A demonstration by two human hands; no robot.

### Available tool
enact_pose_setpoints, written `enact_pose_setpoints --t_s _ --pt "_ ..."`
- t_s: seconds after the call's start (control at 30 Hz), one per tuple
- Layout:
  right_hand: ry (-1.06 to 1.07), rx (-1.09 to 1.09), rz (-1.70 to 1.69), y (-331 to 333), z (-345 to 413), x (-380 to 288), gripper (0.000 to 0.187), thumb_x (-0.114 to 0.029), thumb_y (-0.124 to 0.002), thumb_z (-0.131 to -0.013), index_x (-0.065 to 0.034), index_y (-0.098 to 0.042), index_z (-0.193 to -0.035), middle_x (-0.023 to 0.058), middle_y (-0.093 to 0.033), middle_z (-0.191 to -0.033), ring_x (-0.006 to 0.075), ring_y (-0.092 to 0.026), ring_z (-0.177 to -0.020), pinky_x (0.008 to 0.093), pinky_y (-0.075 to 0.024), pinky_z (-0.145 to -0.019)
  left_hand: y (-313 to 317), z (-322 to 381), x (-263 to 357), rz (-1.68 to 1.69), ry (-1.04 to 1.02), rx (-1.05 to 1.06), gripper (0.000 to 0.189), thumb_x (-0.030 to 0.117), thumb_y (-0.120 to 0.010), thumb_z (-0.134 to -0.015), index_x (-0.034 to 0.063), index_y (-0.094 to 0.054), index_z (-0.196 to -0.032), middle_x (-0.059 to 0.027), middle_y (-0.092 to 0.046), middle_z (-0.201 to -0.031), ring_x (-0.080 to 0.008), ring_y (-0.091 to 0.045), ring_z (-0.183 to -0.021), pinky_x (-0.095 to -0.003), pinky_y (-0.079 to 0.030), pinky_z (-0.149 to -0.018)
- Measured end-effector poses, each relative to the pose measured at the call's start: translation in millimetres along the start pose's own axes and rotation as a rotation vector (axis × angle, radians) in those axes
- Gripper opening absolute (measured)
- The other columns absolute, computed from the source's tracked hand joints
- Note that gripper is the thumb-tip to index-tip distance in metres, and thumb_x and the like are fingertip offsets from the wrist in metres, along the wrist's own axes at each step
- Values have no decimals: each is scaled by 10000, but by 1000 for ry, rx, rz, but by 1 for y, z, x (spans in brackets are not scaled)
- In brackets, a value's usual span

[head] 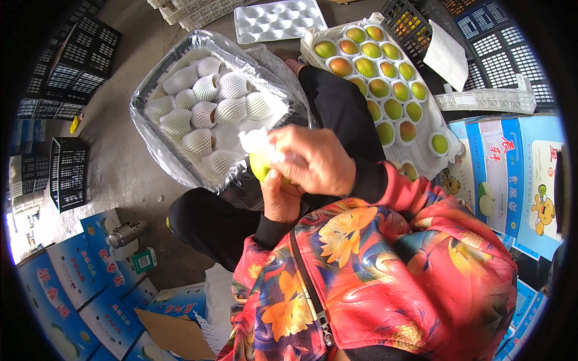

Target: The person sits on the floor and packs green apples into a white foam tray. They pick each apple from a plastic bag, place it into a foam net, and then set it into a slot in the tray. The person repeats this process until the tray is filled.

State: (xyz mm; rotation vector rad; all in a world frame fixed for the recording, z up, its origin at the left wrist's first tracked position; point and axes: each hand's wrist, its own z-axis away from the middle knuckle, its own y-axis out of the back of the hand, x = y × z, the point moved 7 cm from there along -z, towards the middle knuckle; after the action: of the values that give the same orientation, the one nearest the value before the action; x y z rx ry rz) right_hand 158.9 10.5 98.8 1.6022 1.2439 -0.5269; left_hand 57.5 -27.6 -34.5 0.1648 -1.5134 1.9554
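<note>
Above my lap, my left hand (282, 196) grips a green fruit (259, 166) from below, thumb against its side. My right hand (316, 158), blurred, has its fingers around a white foam net sleeve (255, 139) at the top of the same fruit. Before me to the left stands a box lined with clear plastic film (158, 160). Several fruits in foam net sleeves (231, 85) lie inside it, on a white moulded tray. To the right, a white plastic crate (426, 164) holds several bare-topped green-and-red fruits (392, 109), each in a white foam net.
A white moulded tray (280, 20) lies beyond the lined box. Black plastic crates (67, 173) stand at left and upper right. Blue printed cartons (81, 266) are stacked at lower left, with a steel flask (128, 233) on them. More cartons (505, 176) stand at right.
</note>
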Motion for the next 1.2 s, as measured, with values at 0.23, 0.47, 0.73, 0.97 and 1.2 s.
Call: enact_pose_setpoints --t_s 0.23,0.47,0.73,0.97,1.2 --pt "404 -145 220 -15 30 -21 256 -101 -711 -835 -56 -595 -1059 166 -617 -1275 248 -678 -924 330 -576 -682 79 -11 -24 -324 -103 98 333 245 -515 -1003 88 -487 -1296 -80 -582 -1201 -183 -599 -1033 -331 -511 -855" --pt "-760 -68 -912 13 60 54 785 -488 -699 -887 -47 -363 -1443 112 -504 -1303 198 -569 -1101 320 -547 -835 0 -13 -7 -1355 -382 -369 328 277 -569 -970 34 -565 -1191 -106 -633 -1054 -219 -625 -883 -351 -512 -775" --pt "-607 10 -772 65 68 67 787 -238 -837 -795 -46 -388 -1412 78 -543 -1288 179 -534 -1195 334 -457 -1003 -44 -9 -13 -320 155 -369 662 60 -753 -807 -1 -424 -1379 -120 -574 -1306 -260 -579 -1204 -375 -470 -1021" --pt "-463 143 -515 80 74 73 847 -287 -872 -752 -14 -402 -1402 112 -544 -1287 184 -520 -1217 326 -427 -1040 -72 -23 -30 -389 68 -286 760 116 -825 -781 17 -387 -1394 -115 -567 -1287 -238 -574 -1182 -386 -476 -1019" --pt "-455 221 -450 106 97 82 858 -249 -825 -810 -19 -335 -1475 106 -473 -1370 195 -478 -1270 331 -455 -1007 -79 -38 -49 -525 -87 -167 887 95 -833 -744 34 -291 -1444 -116 -497 -1329 -229 -504 -1219 -362 -406 -1035"
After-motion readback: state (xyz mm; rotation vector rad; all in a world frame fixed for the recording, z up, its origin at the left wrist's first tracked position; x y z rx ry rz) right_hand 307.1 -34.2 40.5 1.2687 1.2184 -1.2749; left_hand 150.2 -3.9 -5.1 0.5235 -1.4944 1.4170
